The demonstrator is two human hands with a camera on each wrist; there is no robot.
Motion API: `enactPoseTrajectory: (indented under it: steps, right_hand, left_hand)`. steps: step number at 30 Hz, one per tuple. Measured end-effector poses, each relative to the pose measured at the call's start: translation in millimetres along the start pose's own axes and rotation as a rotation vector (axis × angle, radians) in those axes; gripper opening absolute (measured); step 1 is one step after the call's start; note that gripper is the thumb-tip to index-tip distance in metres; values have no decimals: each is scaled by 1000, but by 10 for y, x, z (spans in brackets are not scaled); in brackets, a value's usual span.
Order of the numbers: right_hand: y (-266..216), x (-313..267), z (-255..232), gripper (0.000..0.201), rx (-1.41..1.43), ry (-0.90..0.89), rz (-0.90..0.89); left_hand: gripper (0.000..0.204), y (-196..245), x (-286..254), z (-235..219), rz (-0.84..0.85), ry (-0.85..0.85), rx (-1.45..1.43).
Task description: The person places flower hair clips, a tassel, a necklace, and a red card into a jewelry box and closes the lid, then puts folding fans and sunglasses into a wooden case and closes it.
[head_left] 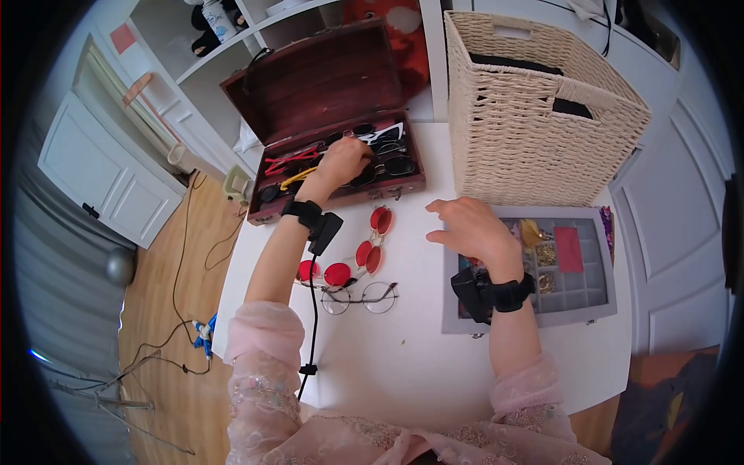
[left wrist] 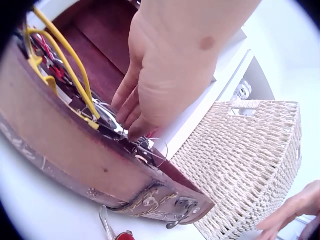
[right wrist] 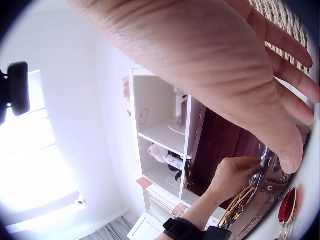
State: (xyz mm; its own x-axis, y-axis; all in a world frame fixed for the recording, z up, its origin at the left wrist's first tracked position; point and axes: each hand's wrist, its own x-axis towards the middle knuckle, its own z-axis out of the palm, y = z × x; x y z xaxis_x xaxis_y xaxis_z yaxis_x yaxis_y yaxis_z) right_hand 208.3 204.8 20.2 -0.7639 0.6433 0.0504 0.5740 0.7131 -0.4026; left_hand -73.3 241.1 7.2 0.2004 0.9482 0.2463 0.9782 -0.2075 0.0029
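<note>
My left hand (head_left: 343, 161) reaches into a dark red wooden box (head_left: 415, 184) whose lid stands open. Thumb and fingertips pinch a pair of thin wire-framed glasses (left wrist: 159, 150) among the other eyewear; the fingertips are partly hidden. Around it lie red-framed glasses (head_left: 280, 163), yellow-framed glasses (head_left: 298, 179) and white-framed glasses (head_left: 385, 133). My right hand (head_left: 477, 229) hovers with spread, relaxed fingers at the left edge of a grey compartment case (head_left: 453, 310), holding nothing.
Red-lensed sunglasses (head_left: 337, 274), a second red-lensed pair (head_left: 380, 220) and clear round glasses (head_left: 380, 297) lie on the white table (head_left: 372, 364). A tall woven basket (head_left: 535, 147) stands behind the case. A cable (head_left: 313, 310) hangs from my left wrist.
</note>
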Motion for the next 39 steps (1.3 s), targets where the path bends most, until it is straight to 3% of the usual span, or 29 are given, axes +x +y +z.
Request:
enactPoseTrajectory:
  steps: [2, 5, 9, 11, 13, 14, 18, 22, 25, 39]
  right_hand:
    - [19, 2, 31, 45, 1, -8, -18]
    - [42, -4, 66, 46, 29, 48, -35]
    - [48, 1, 64, 45, 45, 43, -14]
    - [29, 0, 49, 45, 52, 46, -27]
    - [-8, -2, 13, 43, 49, 10, 10]
    - [-8, -1, 21, 43, 50, 7, 2]
    - [19, 16, 22, 43, 56, 8, 3]
    - [57, 25, 53, 46, 75, 44, -28]
    - [-17, 14, -6, 43, 64, -15, 41]
    - [-26, 13, -27, 44, 63, -31, 54]
  left_hand:
    - [19, -3, -96, -155, 29, 114, -35]
    - [19, -55, -272, -392, 14, 109, -29]
    - [16, -162, -617, -597, 9, 4, -14]
    - [12, -192, -814, -650, -11, 29, -40]
    - [10, -172, -982, -766, -113, -145, 54]
    - [8, -223, -1096, -736, -150, -64, -23]
    - [7, -98, -1439, -760, -139, -5, -198]
    - [9, 74, -1673, -662, -91, -325, -255]
    - [14, 157, -1717, -607, -196, -596, -215]
    - [12, 216, -1655, -391, -43, -631, -82]
